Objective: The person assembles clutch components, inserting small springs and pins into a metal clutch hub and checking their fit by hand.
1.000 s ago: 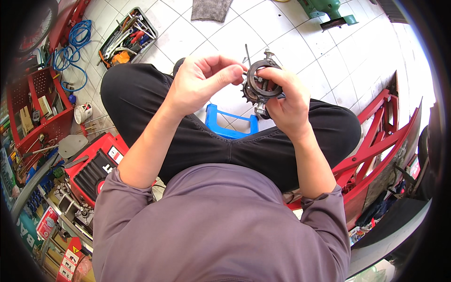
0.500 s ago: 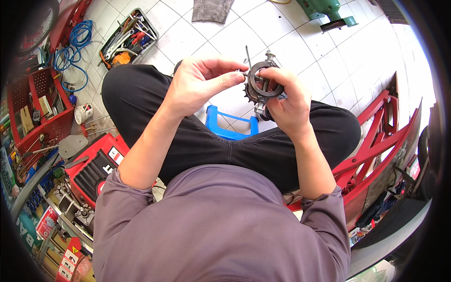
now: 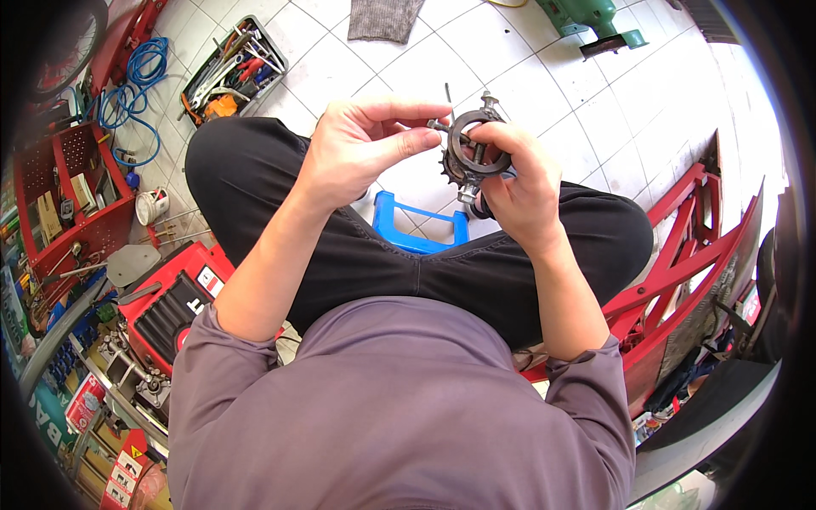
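Observation:
My right hand (image 3: pixel 525 170) grips a dark metal ring-shaped puller (image 3: pixel 463 153) with bolts through it and a toothed edge at its lower left. Its thumb and fingers wrap round the right side of the ring. From the puller's left side a bolt (image 3: pixel 437 125) sticks out toward my left hand (image 3: pixel 361 149). The left thumb and index finger stand apart above and below that bolt's head, close to it. A thin dark rod rises behind the ring. What lies behind my right fingers is hidden.
Below the hands, between my legs, stands a blue plastic stool (image 3: pixel 421 229). A tool tray (image 3: pixel 276 81) lies on the tiled floor at the far left. Red metal frames (image 3: pixel 671 263) stand at right, a red case (image 3: pixel 174 302) at left, and a green machine (image 3: pixel 595 17) at the far right.
My left thumb and index finger have parted from their pinch on the bolt, whose head now shows between them. The right hand and puller have barely moved.

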A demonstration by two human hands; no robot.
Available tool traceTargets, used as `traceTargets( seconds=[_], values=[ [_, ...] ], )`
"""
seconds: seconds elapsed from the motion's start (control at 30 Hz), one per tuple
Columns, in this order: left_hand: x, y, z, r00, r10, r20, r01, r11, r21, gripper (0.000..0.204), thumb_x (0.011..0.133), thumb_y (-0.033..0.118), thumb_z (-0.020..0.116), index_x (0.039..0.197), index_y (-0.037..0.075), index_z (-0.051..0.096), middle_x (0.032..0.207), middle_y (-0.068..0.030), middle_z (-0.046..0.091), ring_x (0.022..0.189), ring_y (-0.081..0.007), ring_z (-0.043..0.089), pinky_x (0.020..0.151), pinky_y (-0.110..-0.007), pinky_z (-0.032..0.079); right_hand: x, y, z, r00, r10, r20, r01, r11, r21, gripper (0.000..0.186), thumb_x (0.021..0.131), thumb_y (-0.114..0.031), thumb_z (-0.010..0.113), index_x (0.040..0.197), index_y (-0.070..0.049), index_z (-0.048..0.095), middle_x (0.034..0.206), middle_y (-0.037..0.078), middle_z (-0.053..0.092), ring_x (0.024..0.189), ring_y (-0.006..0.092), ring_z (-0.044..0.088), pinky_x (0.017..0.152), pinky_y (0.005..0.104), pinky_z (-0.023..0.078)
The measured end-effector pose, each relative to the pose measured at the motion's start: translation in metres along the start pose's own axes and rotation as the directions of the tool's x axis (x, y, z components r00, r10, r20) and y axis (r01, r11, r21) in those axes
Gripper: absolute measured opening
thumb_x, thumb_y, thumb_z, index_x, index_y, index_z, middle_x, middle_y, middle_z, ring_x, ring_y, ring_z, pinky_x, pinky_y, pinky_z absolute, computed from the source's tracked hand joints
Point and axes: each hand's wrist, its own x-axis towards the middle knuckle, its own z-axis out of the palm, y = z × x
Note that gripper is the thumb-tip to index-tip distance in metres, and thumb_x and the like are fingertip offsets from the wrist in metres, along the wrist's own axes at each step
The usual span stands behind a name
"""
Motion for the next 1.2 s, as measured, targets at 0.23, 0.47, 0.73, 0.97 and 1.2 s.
traceTargets(
  seconds=[0.23,0.47,0.73,0.97,1.2],
  values=[
    [0.0016,-0.001,-0.0023,1.0,-0.007,-0.017,0.008,0.999,0.045,0.025,0.088,0.019,0.065,0.103,0.0,0.067,0.091,-0.0084,0.068,0.083,-0.0088,0.062,0.069,-0.02,0.047,0.0023,-0.0022,-0.0009,1.0,-0.016,-0.001,0.016,1.0,-0.012,0.044,0.062,0.013,0.065,0.103,-0.004,0.059,0.089,0.009,0.064,0.077,0.0225,0.062,0.067,0.0298,0.051],
    [-0.0011,-0.0018,0.001,0.999,-0.035,-0.016,0.037,0.995,0.095,0.022,0.087,0.016,0.066,0.102,-0.001,0.066,0.089,-0.0078,0.068,0.082,-0.0088,0.062,0.072,-0.021,0.047,0.0011,-0.0011,0.0002,1.0,-0.003,-0.022,0.003,1.0,-0.012,0.044,0.062,0.014,0.065,0.103,-0.003,0.059,0.09,0.01,0.064,0.077,0.0228,0.062,0.068,0.03,0.051],
    [0.0008,0.0034,-0.0011,1.0,0.012,-0.02,-0.01,0.994,0.109,0.02,0.087,0.007,0.064,0.104,-0.002,0.065,0.091,-0.0068,0.067,0.085,-0.0091,0.061,0.077,-0.023,0.049,0.0008,-0.0017,-0.0011,1.0,0.012,-0.026,-0.013,1.0,-0.02,0.045,0.062,0.014,0.065,0.103,-0.004,0.059,0.09,0.01,0.064,0.078,0.0233,0.063,0.068,0.0305,0.051],
    [-0.0015,-0.0002,0.0025,1.0,0.005,-0.008,-0.003,0.968,0.25,0.019,0.09,0.008,0.061,0.105,-0.004,0.064,0.094,-0.0088,0.067,0.088,-0.0109,0.062,0.079,-0.023,0.049,0.0,0.0001,-0.0014,1.0,0.009,-0.003,-0.009,0.999,-0.035,0.045,0.062,0.011,0.067,0.104,-0.004,0.059,0.091,0.01,0.064,0.078,0.0248,0.063,0.069,0.0314,0.051],
    [-0.0021,-0.0032,0.0042,0.999,-0.029,-0.013,0.03,0.998,0.052,0.021,0.087,0.002,0.063,0.107,-0.004,0.063,0.095,-0.009,0.067,0.086,-0.0105,0.061,0.078,-0.022,0.049,0.001,-0.0025,-0.0005,1.0,0.017,-0.014,-0.017,0.999,-0.043,0.045,0.062,0.011,0.068,0.104,-0.005,0.06,0.09,0.01,0.064,0.078,0.0242,0.063,0.069,0.0316,0.051]
  ],
)
